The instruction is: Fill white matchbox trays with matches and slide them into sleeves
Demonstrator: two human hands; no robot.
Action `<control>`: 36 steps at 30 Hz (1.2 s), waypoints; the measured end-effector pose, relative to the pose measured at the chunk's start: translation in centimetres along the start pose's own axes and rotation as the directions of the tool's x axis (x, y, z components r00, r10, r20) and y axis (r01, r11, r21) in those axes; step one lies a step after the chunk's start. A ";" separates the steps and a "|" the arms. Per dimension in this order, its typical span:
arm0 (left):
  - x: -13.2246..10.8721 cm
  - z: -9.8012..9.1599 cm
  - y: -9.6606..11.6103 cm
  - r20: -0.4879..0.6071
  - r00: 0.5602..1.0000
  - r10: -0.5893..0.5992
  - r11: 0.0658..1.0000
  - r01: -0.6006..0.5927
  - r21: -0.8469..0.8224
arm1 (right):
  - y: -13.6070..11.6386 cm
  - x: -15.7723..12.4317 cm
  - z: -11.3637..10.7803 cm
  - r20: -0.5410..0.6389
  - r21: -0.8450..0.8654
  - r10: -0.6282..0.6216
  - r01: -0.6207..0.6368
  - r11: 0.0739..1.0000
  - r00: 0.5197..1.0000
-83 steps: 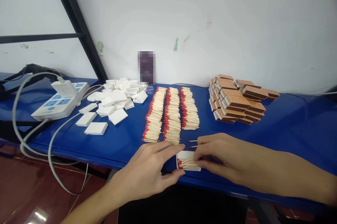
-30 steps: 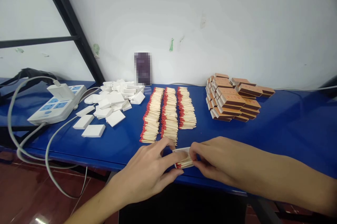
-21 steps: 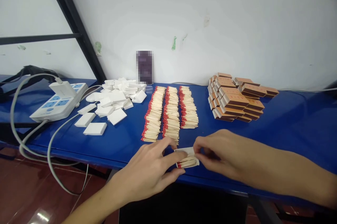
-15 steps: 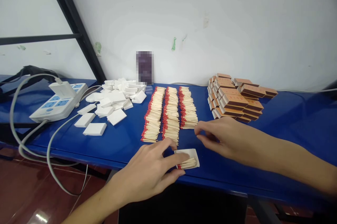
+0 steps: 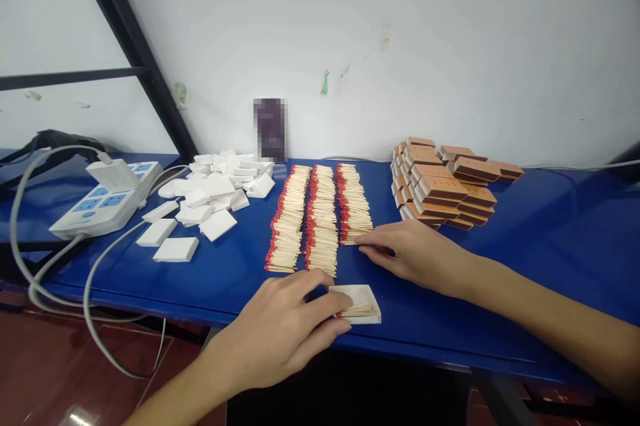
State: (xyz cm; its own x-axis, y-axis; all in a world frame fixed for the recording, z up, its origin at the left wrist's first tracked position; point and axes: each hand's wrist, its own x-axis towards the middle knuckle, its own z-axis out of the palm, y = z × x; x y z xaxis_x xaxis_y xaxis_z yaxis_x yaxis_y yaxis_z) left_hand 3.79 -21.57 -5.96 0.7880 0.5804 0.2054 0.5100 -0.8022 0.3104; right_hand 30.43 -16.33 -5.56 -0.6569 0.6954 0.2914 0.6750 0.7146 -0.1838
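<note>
Centrally, toward the lower edge of the frame, one small white tray (image 5: 364, 295) is held at its left end by the left hand (image 5: 287, 319). The hand is partly closed: the thumb is set at the near side, a finger is curled at the far side, and the index finger is laid over the opening. The right end of the tray is left uncovered.

Tray: shallow, open-topped, rectangular, plain white, thin-walled. Contents: a few loose matches (image 5: 361, 310), pale-stemmed, bunched along the near side, with red heads (partly hidden by the index finger) at the left.

Right hand (image 5: 425, 256): placed right of centre, above and to the right of the tray, well apart from it. Its fingertips are brought to the near end of the right-hand match row (image 5: 356, 206). Thumb and index finger are only slightly parted; whether a match is pinched between them cannot be told.

Match rows, three in all: the right-hand one, a middle row (image 5: 323, 219) and a left-hand row (image 5: 287, 223), laid side by side at the centre of the frame, red heads pointed left. The right-hand row is the shortest.

Also listed: white box pieces (image 5: 213, 191), heaped left of centre; brown matchboxes (image 5: 440, 186), stacked right of centre; a white power strip (image 5: 107, 203), at the far left. All are borne by a blue tabletop (image 5: 545, 239).
</note>
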 end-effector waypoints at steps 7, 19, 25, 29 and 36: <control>0.2 0.3 -0.2 -0.004 1.000 -0.002 1.000 0.002 -0.008 | -0.5 0.3 -0.1 0.072 0.116 0.143 -0.151 0.982 0.987; 0.0 0.5 -0.3 0.003 1.000 0.018 1.000 -0.018 0.002 | -0.8 0.0 -0.4 0.099 0.254 0.235 -0.253 0.933 0.967; 0.0 0.3 -0.1 -0.005 1.000 0.017 1.000 -0.017 0.001 | -1.5 -0.5 -0.9 0.133 0.279 0.206 -0.236 0.931 0.969; 0.0 0.3 -0.2 -0.002 1.000 0.017 1.000 -0.017 -0.002 | -1.3 -0.6 -1.1 0.029 0.232 0.173 -0.175 0.957 0.984; 0.0 0.3 -0.2 0.004 1.000 0.009 1.000 -0.009 -0.007 | -0.1 -0.4 -0.7 -0.066 0.093 0.084 -0.078 0.993 0.994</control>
State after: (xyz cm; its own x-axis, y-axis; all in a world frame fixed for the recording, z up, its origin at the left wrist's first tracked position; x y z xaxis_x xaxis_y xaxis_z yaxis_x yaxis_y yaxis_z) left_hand 3.81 -21.42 -6.25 0.7937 0.5728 0.2048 0.5004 -0.8063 0.3154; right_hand 30.85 -16.70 -5.05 -0.5739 0.7468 0.3361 0.6902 0.6620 -0.2922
